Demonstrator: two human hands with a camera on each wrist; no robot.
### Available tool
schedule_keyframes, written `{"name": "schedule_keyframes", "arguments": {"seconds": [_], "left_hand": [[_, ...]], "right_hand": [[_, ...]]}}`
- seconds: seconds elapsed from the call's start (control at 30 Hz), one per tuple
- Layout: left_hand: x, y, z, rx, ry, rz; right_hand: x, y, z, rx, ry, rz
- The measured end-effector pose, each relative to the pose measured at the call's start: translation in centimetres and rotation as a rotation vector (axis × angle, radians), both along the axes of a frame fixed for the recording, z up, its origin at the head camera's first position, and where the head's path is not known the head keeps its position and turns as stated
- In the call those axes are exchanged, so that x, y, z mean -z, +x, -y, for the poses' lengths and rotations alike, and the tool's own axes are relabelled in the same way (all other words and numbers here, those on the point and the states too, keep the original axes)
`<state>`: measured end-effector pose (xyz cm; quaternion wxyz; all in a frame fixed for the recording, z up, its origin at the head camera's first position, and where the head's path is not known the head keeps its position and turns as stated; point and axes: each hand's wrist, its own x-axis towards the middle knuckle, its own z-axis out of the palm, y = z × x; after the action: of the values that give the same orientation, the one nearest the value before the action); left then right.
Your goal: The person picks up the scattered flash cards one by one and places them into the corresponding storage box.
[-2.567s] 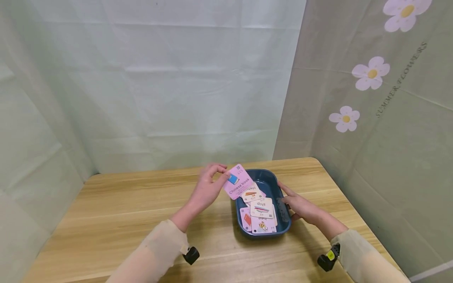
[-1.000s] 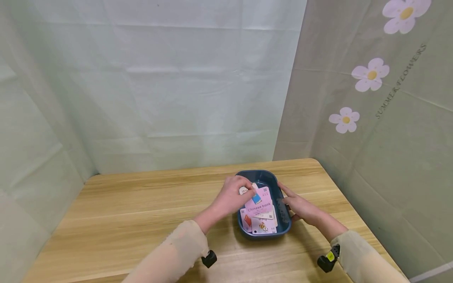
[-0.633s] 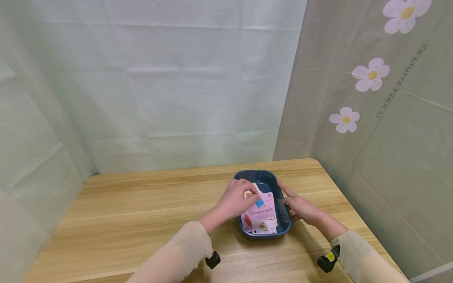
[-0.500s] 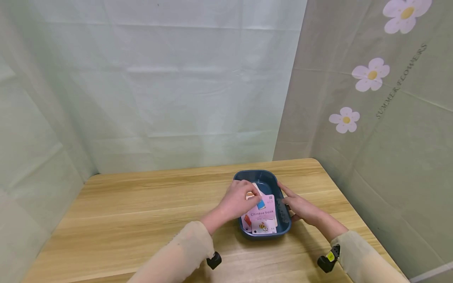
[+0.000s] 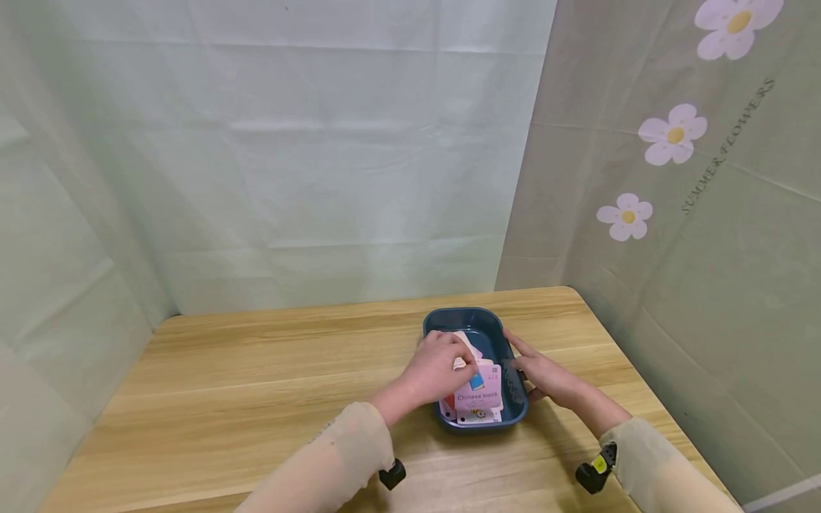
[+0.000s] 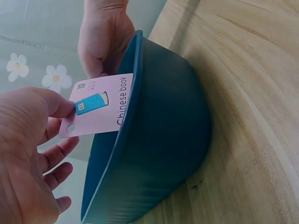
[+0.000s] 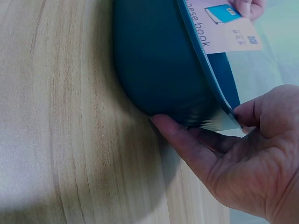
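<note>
Between thumb and forefinger my left hand pinches a pink flash card printed with a blue book and the words "Chinese book". Its lower part dips below the rim of a dark blue plastic bin. Other flash cards lie inside, among them a bee card, partly covered by the pinched one. On the bin's right side, my right hand grips the wall, with the thumb at the rim and fingers along the outside, as the right wrist view shows.
The bin stands on a wood-grain table, right of its middle. A pale curtain hangs behind the table, and a flowered curtain runs along the right side.
From beside the bin's far left rim, my left hand has brought the "Chinese book" card in over the bin and lowered it toward the near end. My right hand has stayed on the bin.
</note>
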<state>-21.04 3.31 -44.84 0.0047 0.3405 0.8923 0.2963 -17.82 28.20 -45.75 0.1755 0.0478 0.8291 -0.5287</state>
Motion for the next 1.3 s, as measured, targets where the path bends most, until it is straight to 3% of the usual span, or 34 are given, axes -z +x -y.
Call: {"name": "schedule_keyframes", "arguments": {"seconds": [0.73, 1.3], "left_hand": [[1.0, -0.2, -0.9, 0.013, -0.142, -0.070], [1.7, -1.3, -1.2, -0.052, -0.242, -0.132]], "right_hand": [[-0.2, 0.1, 0.0, -0.001, 0.007, 0.005], [-0.2, 0.1, 0.1, -0.010, 0.005, 0.008]]}}
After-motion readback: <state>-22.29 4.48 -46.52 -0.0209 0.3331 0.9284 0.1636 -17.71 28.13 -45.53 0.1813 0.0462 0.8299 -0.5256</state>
